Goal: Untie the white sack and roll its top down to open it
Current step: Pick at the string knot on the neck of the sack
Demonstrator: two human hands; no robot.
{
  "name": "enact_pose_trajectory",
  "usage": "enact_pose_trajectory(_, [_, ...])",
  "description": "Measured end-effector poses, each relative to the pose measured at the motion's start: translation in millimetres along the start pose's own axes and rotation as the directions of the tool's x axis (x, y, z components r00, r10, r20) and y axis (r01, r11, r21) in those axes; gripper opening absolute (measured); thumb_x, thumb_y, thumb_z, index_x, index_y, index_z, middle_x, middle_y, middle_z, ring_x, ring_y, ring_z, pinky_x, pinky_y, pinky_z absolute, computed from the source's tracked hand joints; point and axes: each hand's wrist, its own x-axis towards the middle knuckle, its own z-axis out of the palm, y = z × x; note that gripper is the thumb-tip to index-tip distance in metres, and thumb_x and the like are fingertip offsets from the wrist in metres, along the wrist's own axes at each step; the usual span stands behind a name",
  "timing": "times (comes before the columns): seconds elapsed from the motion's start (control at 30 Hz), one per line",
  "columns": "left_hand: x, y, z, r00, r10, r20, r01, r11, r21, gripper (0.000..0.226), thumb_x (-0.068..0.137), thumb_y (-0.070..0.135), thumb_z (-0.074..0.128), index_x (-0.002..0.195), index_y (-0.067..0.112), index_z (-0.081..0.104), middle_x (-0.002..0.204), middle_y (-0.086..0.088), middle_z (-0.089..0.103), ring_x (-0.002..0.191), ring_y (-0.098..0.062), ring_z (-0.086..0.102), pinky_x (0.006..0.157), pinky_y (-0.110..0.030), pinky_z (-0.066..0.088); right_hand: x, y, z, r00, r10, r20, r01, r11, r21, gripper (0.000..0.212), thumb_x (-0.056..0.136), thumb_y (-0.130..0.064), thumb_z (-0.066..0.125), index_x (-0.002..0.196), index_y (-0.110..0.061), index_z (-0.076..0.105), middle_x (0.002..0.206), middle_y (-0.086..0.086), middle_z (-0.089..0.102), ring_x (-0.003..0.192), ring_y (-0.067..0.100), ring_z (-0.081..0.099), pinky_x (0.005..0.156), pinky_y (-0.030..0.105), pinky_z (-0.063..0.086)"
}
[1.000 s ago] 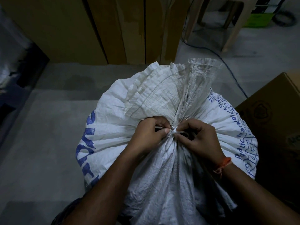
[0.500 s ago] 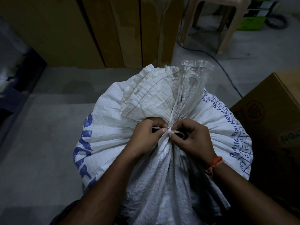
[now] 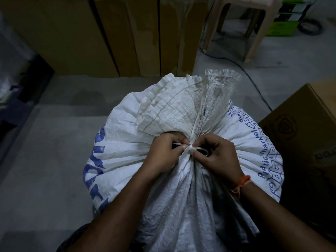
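a brown carton [image 3: 307, 135] crowds the right side, tall cardboard boxes [image 3: 101, 37] stand behind, and a plastic stool [image 3: 241, 20] sits further back over a dark cable [image 3: 254, 79]. the white sack [image 3: 181, 188] stands on the grey floor [image 3: 45, 160], tied shut, contents hidden. left hand [image 3: 163, 153] and right hand [image 3: 221, 157] each grip the white tie [image 3: 192, 148] at the neck, pinching it.
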Motion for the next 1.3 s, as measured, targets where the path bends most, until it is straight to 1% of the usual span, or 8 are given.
enact_pose_trajectory(0.3, [0.8, -2.9, 2.7, 1.0, -0.006, 0.005, 0.006, 1.0, -0.012, 0.017, 0.082, 0.033, 0.07, 0.09, 0.021, 0.079, 0.087, 0.006, 0.081, 0.088, -0.008, 0.076, 0.087, -0.039, 0.061, -0.3, -1.5, -1.6, 1.0, 0.008, -0.005, -0.008, 1.0, 0.008, 0.014, 0.075, -0.005, 0.087, 0.079, -0.01, 0.075, 0.079, -0.002, 0.074, 0.073, 0.002, 0.07, 0.067, 0.009, 0.049])
enact_pose_trajectory(0.37, [1.3, -4.1, 0.7, 1.0, 0.003, -0.001, -0.003, 1.0, -0.004, 0.014, 0.083, 0.032, 0.073, 0.09, 0.021, 0.079, 0.086, 0.007, 0.081, 0.087, -0.006, 0.076, 0.084, -0.035, 0.061, 0.0, -1.3, -1.6, 1.0, 0.003, -0.004, -0.004, 1.0, -0.004, 0.014, 0.074, -0.004, 0.087, 0.079, -0.01, 0.075, 0.078, -0.002, 0.074, 0.073, 0.001, 0.069, 0.067, 0.008, 0.048])
enact_pose_trajectory(0.53, [1.3, -6.7, -3.3, 1.0, 0.009, 0.003, -0.009, 1.0, -0.016, 0.003, 0.085, 0.024, 0.076, 0.087, 0.023, 0.078, 0.074, 0.011, 0.076, 0.066, 0.005, 0.066, 0.068, -0.022, 0.049, 0.2, -1.0, -2.5, 1.0, -0.004, 0.001, 0.004, 1.0, -0.018, 0.014, 0.074, -0.007, 0.087, 0.079, -0.013, 0.075, 0.078, -0.003, 0.074, 0.074, 0.007, 0.071, 0.068, 0.015, 0.053])
enact_pose_trajectory(0.67, [1.3, -4.1, -2.5, 1.0, 0.021, -0.013, -0.021, 0.999, -0.025, 0.011, 0.081, 0.028, 0.072, 0.087, 0.022, 0.078, 0.083, 0.007, 0.079, 0.079, -0.003, 0.073, 0.075, -0.026, 0.055, 0.1, -0.5, -2.9, 1.0, 0.002, 0.003, -0.002, 1.0, -0.014, 0.014, 0.075, -0.009, 0.087, 0.079, -0.014, 0.074, 0.078, -0.003, 0.074, 0.075, 0.008, 0.071, 0.068, 0.022, 0.056])
enact_pose_trajectory(0.77, [1.3, -4.9, 1.4, 1.0, 0.026, -0.012, -0.026, 1.0, -0.017, 0.005, 0.085, 0.022, 0.075, 0.087, 0.021, 0.079, 0.084, 0.006, 0.079, 0.085, -0.008, 0.075, 0.082, -0.031, 0.058, 0.5, 0.3, -2.3, 1.0, 0.005, 0.0, -0.005, 1.0, -0.006, 0.015, 0.074, -0.009, 0.087, 0.079, -0.014, 0.074, 0.079, -0.003, 0.074, 0.076, 0.009, 0.072, 0.07, 0.025, 0.058])
enact_pose_trajectory(1.07, [1.9, -4.9, 3.5, 1.0, 0.022, -0.009, -0.022, 0.999, -0.028, 0.004, 0.089, 0.017, 0.077, 0.089, 0.02, 0.08, 0.082, 0.006, 0.08, 0.083, -0.007, 0.075, 0.08, -0.029, 0.059, 1.4, 3.0, -2.3, 1.0, -0.012, 0.0, 0.012, 1.0, -0.011, 0.015, 0.074, -0.009, 0.087, 0.079, -0.015, 0.074, 0.08, -0.003, 0.075, 0.078, 0.009, 0.072, 0.073, 0.028, 0.059])
enact_pose_trajectory(1.2, [1.2, -4.0, 2.5, 1.0, 0.028, -0.002, -0.028, 0.999, -0.029, 0.008, 0.085, 0.026, 0.072, 0.088, 0.022, 0.079, 0.08, 0.008, 0.079, 0.079, -0.002, 0.073, 0.076, -0.024, 0.055, 1.8, 4.3, -1.3, 1.0, -0.014, 0.001, 0.014, 1.0, -0.009, 0.014, 0.074, -0.013, 0.087, 0.079, -0.015, 0.074, 0.08, -0.003, 0.074, 0.078, 0.01, 0.072, 0.072, 0.032, 0.06])
enact_pose_trajectory(1.3, [0.7, -3.7, 0.6, 1.0, 0.025, 0.001, -0.025, 0.999, -0.027, 0.015, 0.081, 0.032, 0.07, 0.088, 0.021, 0.079, 0.082, 0.006, 0.08, 0.082, -0.008, 0.076, 0.078, -0.03, 0.059, 2.0, 4.3, -1.2, 1.0, -0.018, 0.005, 0.018, 1.0, -0.017, 0.013, 0.074, -0.012, 0.086, 0.078, -0.015, 0.074, 0.079, -0.002, 0.074, 0.076, 0.01, 0.071, 0.071, 0.034, 0.059])
